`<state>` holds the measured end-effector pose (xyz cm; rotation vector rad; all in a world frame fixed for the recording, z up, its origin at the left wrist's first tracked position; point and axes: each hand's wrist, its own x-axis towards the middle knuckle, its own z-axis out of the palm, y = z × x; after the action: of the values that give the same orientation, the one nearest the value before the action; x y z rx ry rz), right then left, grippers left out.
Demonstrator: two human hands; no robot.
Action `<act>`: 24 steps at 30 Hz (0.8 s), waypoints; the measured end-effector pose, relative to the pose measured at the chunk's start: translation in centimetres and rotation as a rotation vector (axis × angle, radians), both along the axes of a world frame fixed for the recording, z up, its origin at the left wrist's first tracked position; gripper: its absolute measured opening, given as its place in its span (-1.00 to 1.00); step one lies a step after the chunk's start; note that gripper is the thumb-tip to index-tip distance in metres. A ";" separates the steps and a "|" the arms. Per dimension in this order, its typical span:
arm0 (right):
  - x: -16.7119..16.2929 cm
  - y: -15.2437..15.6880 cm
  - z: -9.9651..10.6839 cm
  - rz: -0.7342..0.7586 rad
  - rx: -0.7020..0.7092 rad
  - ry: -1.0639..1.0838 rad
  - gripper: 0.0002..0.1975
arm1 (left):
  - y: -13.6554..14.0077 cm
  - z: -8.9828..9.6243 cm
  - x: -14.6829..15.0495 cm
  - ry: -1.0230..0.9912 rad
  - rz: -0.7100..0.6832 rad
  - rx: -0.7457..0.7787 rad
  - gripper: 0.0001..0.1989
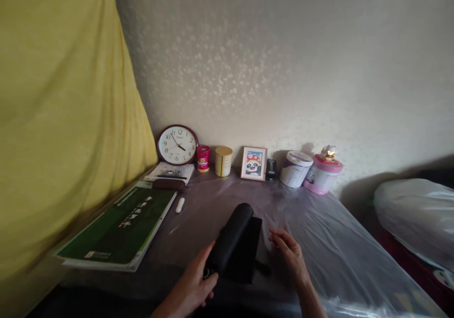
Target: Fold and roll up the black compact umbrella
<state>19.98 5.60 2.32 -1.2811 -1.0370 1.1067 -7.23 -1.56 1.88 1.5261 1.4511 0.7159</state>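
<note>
Left hand [198, 278]: fingers were closed around the near end of a black roll [232, 235], thumb on the near side. The roll slanted away from the grip, its far end pointing up and to the right, well beyond the fingertips.

Right hand [289, 254]: fingers were loosely bent and partly apart, free of the roll, which lay to their left across a narrow gap. Along the roll's right side was a flat black piece [248, 254], between roll and right hand; whether it was joined to the roll could not be told. A small dark strip [263, 268] stuck out at its lower right, near the right wrist.

Beneath all this was the tabletop [301, 214], under a creased, shiny cover. Left of the roll was a small white oval object [180, 205], just beside a large green book [120, 228]. A brown case [169, 184] lay past the book's far edge, before some papers [170, 172].

Along the wall [283, 48], left to right: a round clock [177, 144], upright; a pink can [203, 159]; a yellow tin [223, 161]; a framed panda picture [254, 163]; a small black object [271, 169]; a white tub [296, 169]; a pink-lidded tub [322, 175] topped by a figurine [328, 153].

A yellow curtain [71, 96] hung at far left.
</note>
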 end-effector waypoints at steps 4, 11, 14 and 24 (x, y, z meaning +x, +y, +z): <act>0.5 -0.1 -1.8 -0.006 0.014 -0.016 -0.62 | 0.5 -1.4 -2.1 0.178 0.122 0.248 -0.45; 0.3 -0.2 -2.6 0.007 0.076 -0.094 -0.65 | 0.6 -0.3 -2.7 0.660 0.033 0.483 -0.36; 0.2 -0.2 -2.7 0.011 0.077 -0.125 -0.63 | 0.9 -0.1 -2.3 0.762 -0.031 0.415 -0.18; 0.0 0.0 -2.7 0.036 0.117 -0.160 -0.66 | 2.9 1.9 -2.3 0.703 -0.012 0.278 -0.17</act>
<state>20.01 5.61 -0.42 -1.2764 -1.2302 0.9677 -9.57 1.34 3.80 2.1355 1.8979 0.3893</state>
